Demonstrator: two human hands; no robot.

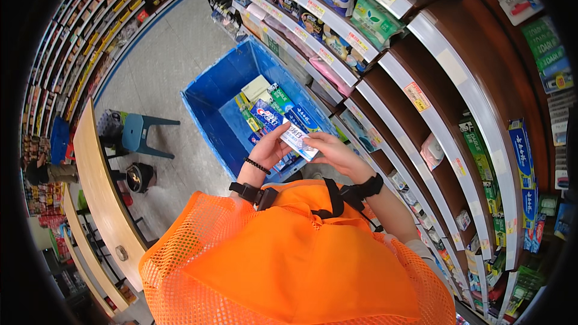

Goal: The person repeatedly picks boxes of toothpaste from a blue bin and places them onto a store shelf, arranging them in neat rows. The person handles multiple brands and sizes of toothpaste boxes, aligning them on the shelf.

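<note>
A white toothpaste carton (298, 141) with printed writing is held between my two hands. My left hand (266, 148) grips its left side, thumb along the edge. From the right, my right hand (335, 152) pinches the carton's other side. Below them stands a blue plastic crate (203, 119) on the floor. Inside it lie a Crest carton (267, 113), a green Darlie carton (281, 98), a blue toothpaste carton (302, 117), a cream box (255, 88) and several yellow-green packs (246, 110). Part of the crate's contents is hidden behind my hands.
Shelves (445, 54) with toothpaste, pads and price tags curve along my right. To the left are a blue plastic stool (137, 133), a black bin (140, 177) and a wooden table (106, 189). A person (52, 171) is at the far left by more shelving.
</note>
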